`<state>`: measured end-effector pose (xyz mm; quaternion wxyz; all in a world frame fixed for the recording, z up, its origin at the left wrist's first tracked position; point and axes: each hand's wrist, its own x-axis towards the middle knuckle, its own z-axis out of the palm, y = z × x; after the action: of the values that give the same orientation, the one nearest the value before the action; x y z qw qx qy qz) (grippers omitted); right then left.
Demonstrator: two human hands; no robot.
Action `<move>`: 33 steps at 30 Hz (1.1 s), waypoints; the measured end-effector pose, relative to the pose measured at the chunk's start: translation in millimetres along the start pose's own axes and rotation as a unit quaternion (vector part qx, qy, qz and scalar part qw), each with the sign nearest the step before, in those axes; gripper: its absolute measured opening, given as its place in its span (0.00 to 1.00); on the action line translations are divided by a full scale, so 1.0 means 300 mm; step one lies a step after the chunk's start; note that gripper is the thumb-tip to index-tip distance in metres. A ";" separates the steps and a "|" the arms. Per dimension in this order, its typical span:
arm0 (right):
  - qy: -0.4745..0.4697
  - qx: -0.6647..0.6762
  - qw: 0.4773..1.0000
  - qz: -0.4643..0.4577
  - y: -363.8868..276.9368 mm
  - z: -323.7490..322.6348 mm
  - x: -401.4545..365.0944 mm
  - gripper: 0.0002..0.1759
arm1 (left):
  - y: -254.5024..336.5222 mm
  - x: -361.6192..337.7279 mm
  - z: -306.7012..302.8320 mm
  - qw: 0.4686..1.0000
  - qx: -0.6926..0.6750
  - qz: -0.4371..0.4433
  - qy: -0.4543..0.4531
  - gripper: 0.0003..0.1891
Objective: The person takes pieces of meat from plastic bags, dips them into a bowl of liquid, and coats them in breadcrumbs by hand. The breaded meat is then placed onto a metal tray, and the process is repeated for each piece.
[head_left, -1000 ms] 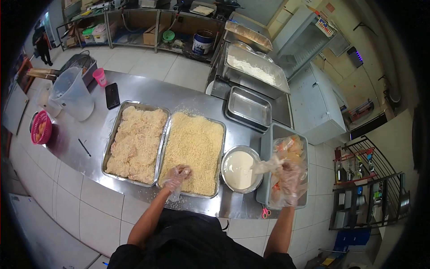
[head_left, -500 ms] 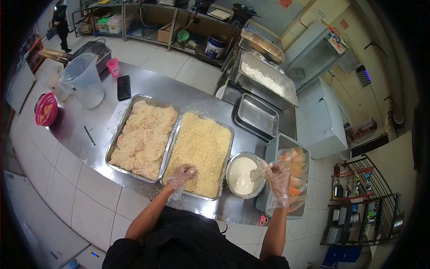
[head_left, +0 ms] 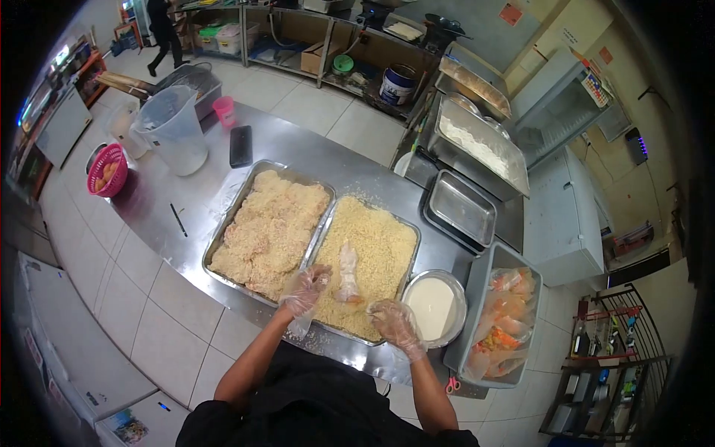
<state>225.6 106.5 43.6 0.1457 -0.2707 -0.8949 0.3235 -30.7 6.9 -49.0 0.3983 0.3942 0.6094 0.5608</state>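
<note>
A pale, batter-coated piece of meat [head_left: 347, 272] lies lengthwise on the yellowish breadcrumbs [head_left: 380, 242] that fill a metal tray. To its left is my left hand [head_left: 302, 293], in a clear plastic glove, fingers loosely bent and apart over the tray's edge. My right hand [head_left: 397, 325], gloved likewise, is low over the crumbs at the near right corner, with bent fingers and nothing visible in them. Beside it stands a metal bowl of white batter [head_left: 432, 307]. Crumb-coated pieces [head_left: 269, 227] fill the other tray on the left.
A grey tub [head_left: 526, 350] of bagged orange-tinted pieces stands right of the bowl, with pink scissors [head_left: 453, 384] near it. A phone [head_left: 240, 146], a clear jug [head_left: 173, 130], a pink basket [head_left: 106, 170] and a pen [head_left: 179, 219] are leftward. A person [head_left: 161, 30] walks far back.
My right hand has moved left from above the tub and bowl to the crumb tray. The battered piece it held now lies on the crumbs. The camera view has shifted.
</note>
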 end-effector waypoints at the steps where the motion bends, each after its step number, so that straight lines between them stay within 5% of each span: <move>1: 0.005 0.005 1.000 0.012 0.036 0.002 0.009 0.13 | 0.022 0.029 -0.006 0.999 0.028 0.017 0.006 0.22; 2: 0.010 0.011 1.000 0.027 0.072 -0.006 0.020 0.15 | 0.063 0.060 -0.009 0.998 0.056 0.034 0.010 0.21; 4: 0.022 -0.017 0.999 0.021 0.121 -0.025 0.067 0.22 | 0.183 0.130 -0.019 0.992 0.038 -0.115 -0.039 0.23; 6: 0.033 -0.088 0.995 -0.021 0.153 -0.070 0.171 0.30 | 0.222 0.182 0.015 0.941 0.295 -0.088 -0.139 0.24; 7: 0.022 -0.128 0.991 -0.008 0.185 -0.048 0.208 0.32 | 0.191 0.217 0.043 0.822 0.533 0.021 -0.201 0.25; 8: 0.010 -0.167 0.986 0.004 0.221 0.005 0.253 0.34 | 0.159 0.248 0.067 0.632 0.725 0.129 -0.242 0.26; 11: -0.150 -0.256 0.944 0.141 0.188 0.057 0.369 0.43 | 0.047 0.277 0.114 0.731 0.659 0.029 -0.172 0.25; 14: -0.200 -0.193 0.947 0.161 0.288 0.106 0.383 0.52 | -0.088 0.346 0.105 0.609 0.733 0.059 -0.298 0.23; 18: -0.214 0.139 0.943 0.215 0.250 0.003 0.400 0.57 | 0.035 0.336 0.073 0.796 0.572 -0.022 -0.196 0.17; 19: -0.202 0.175 0.942 0.201 0.203 -0.031 0.401 0.57 | 0.095 0.300 0.069 0.800 0.572 0.011 -0.179 0.17; 21: -0.121 0.068 0.988 0.067 0.128 -0.053 0.371 0.57 | 0.182 0.217 0.062 0.807 0.568 0.072 -0.144 0.16; 24: -0.151 -0.155 0.976 0.003 0.184 0.016 0.275 0.56 | 0.000 0.116 0.062 0.621 0.729 0.230 -0.173 0.16; 25: -0.168 -0.364 0.915 -0.037 0.405 0.208 0.235 0.49 | -0.011 0.128 0.091 0.695 0.656 -0.030 -0.293 0.20; 26: -0.221 -0.177 0.948 0.148 0.390 0.187 0.256 0.49 | -0.019 0.131 0.087 0.709 0.647 -0.033 -0.278 0.19; 27: -0.259 0.024 0.910 0.324 0.351 0.150 0.274 0.48 | -0.028 0.126 0.082 0.723 0.637 -0.036 -0.265 0.18; 29: -0.269 0.147 0.863 0.401 0.237 0.080 0.254 0.45 | -0.076 0.101 0.089 0.755 0.610 -0.054 -0.235 0.18; 31: -0.218 0.061 0.945 0.237 0.127 0.008 0.241 0.39 | -0.130 0.117 0.095 0.789 0.578 -0.076 -0.196 0.21; 33: -0.123 0.101 0.984 0.079 0.047 -0.046 0.225 0.34 | 0.023 0.076 0.089 0.866 0.473 -0.081 -0.142 0.26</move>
<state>182.4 161.7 50.5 0.0345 -0.2825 -0.8447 0.4533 -14.2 38.3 -44.7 0.2906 0.5597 0.7684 0.1090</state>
